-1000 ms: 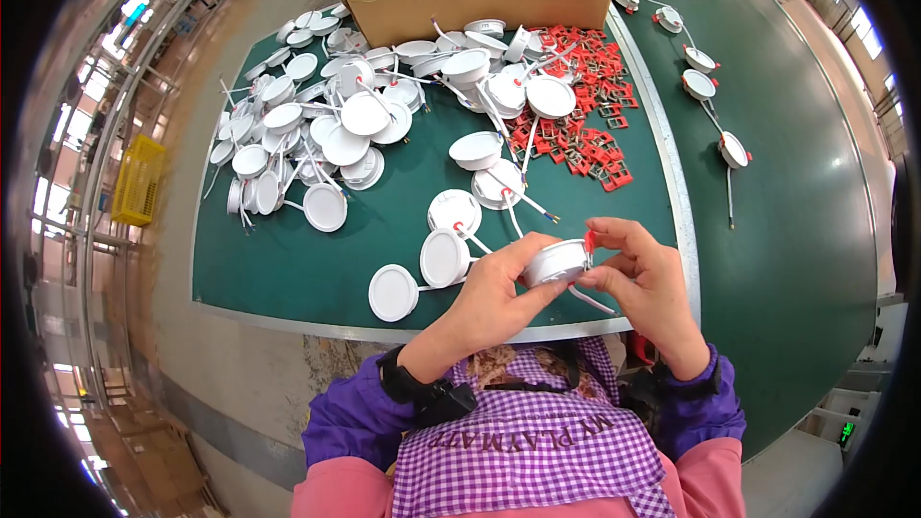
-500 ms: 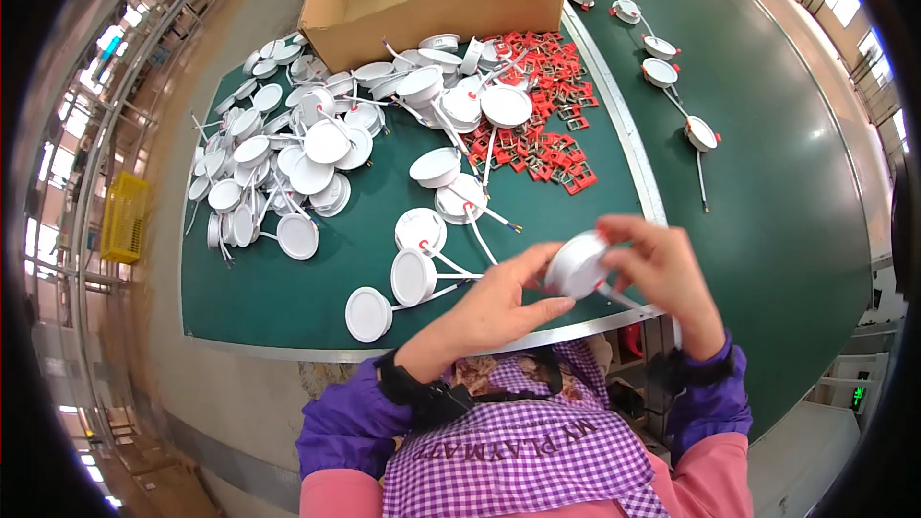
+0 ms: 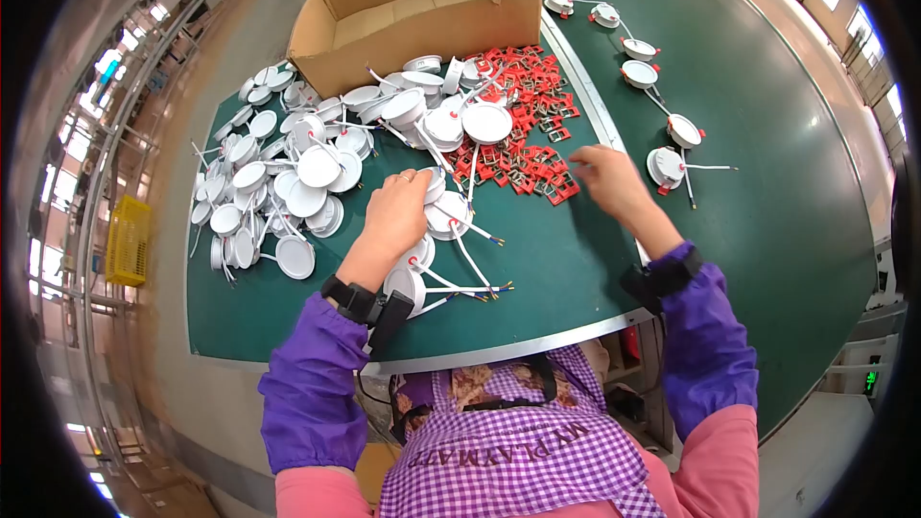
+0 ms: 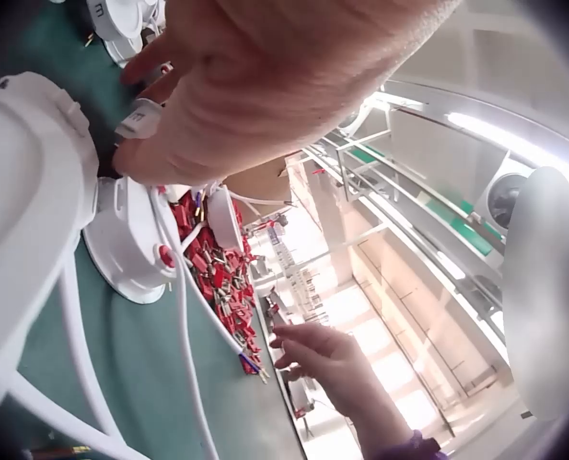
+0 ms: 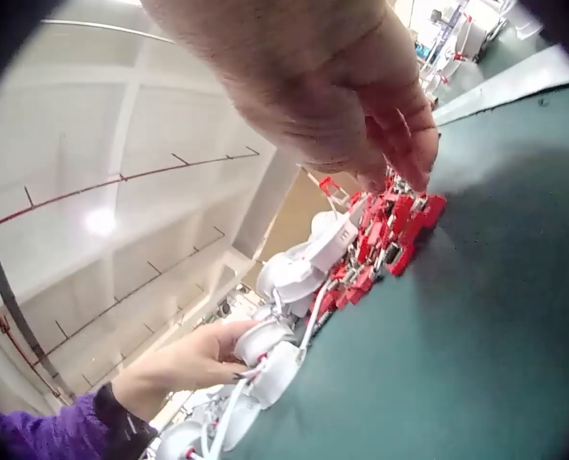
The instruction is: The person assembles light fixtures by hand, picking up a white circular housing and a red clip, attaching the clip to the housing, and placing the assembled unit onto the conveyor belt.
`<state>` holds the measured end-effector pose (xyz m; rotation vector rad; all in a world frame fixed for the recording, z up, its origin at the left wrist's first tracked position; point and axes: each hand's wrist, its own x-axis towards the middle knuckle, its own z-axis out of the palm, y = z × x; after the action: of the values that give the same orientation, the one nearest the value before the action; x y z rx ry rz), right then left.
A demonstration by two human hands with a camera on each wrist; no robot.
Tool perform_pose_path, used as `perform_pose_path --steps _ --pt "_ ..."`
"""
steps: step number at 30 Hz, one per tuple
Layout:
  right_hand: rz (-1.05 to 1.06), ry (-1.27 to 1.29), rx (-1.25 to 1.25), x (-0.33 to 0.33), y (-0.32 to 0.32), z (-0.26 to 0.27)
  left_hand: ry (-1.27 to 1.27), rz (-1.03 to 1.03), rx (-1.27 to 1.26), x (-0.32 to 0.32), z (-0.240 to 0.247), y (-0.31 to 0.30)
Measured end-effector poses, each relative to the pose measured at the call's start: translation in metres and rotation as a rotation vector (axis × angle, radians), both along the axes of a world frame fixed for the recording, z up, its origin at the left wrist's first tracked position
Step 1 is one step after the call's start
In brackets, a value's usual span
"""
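Observation:
My left hand (image 3: 396, 216) grips a round white lamp (image 3: 435, 184) in the middle of the table, mostly covered by the hand; in the right wrist view thumb and fingers (image 5: 217, 350) pinch its rim. Beside it lie white lamps (image 3: 446, 215) with white cables whose ends are bare coloured wires. My right hand (image 3: 609, 182) hovers at the right edge of the pile of red clips (image 3: 561, 194), fingers bent downward. In the right wrist view its fingertips (image 5: 418, 177) are over the red clips (image 5: 399, 230); whether they touch one cannot be told.
A heap of white lamps (image 3: 307, 200) covers the table's left part. An open cardboard box (image 3: 422, 34) stands at the back. Past a metal strip (image 3: 614, 134), lamps with red clips (image 3: 666, 168) lie in a row on the green surface. A yellow basket (image 3: 128, 240) is far left.
The lamp held between both hands now lies on the right-hand green surface, with red clips on it. My left hand has moved to another lamp, my right hand to the red pile.

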<state>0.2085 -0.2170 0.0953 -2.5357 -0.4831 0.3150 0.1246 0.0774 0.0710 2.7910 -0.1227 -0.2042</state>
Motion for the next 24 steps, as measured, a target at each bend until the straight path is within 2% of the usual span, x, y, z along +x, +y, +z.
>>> perform_pose_path --steps 1,3,4,6,9,13,15,17,19,21,22,23,24 --pt "0.028 0.001 0.029 0.004 0.009 -0.011 -0.061 -0.008 0.045 0.002 -0.005 -0.001" --pt "0.048 -0.214 0.025 0.01 0.022 -0.028 -0.094 -0.014 0.101 0.004 -0.01 0.0" --pt "0.049 -0.214 0.028 0.015 0.025 -0.033 -0.087 -0.016 0.084 0.006 -0.01 0.001" --pt "0.132 -0.118 -0.125 0.022 0.03 -0.036 -0.081 -0.017 0.065 0.006 -0.01 0.002" --pt "0.203 -0.023 -0.144 0.014 0.031 -0.028 -0.003 -0.008 0.115 0.005 -0.005 0.002" --pt "0.207 -0.059 -0.183 -0.01 0.024 -0.027 -0.089 0.052 -0.064 -0.012 0.017 0.009" --pt "0.188 -0.094 -0.021 -0.021 0.019 -0.022 -0.108 0.088 -0.131 -0.02 0.031 0.01" --pt "0.153 -0.144 -0.004 -0.028 0.018 -0.011 -0.202 0.122 -0.321 -0.028 0.046 0.012" --pt "0.119 -0.19 0.015 -0.032 0.02 0.001 -0.181 0.153 -0.358 -0.037 0.061 0.011" --pt "-0.043 0.247 0.205 -0.036 0.023 0.017 0.069 0.382 -0.853 -0.046 0.079 0.002" --pt "-0.042 0.247 0.205 -0.039 0.025 0.026 0.109 0.346 -1.034 -0.051 0.064 0.003" --pt "-0.11 0.409 0.294 -0.043 0.029 0.036 0.168 0.36 -1.344 -0.059 0.054 -0.003" --pt "-0.176 0.576 0.383 -0.047 0.031 0.04 0.193 0.4 -1.456 -0.065 0.055 -0.014"
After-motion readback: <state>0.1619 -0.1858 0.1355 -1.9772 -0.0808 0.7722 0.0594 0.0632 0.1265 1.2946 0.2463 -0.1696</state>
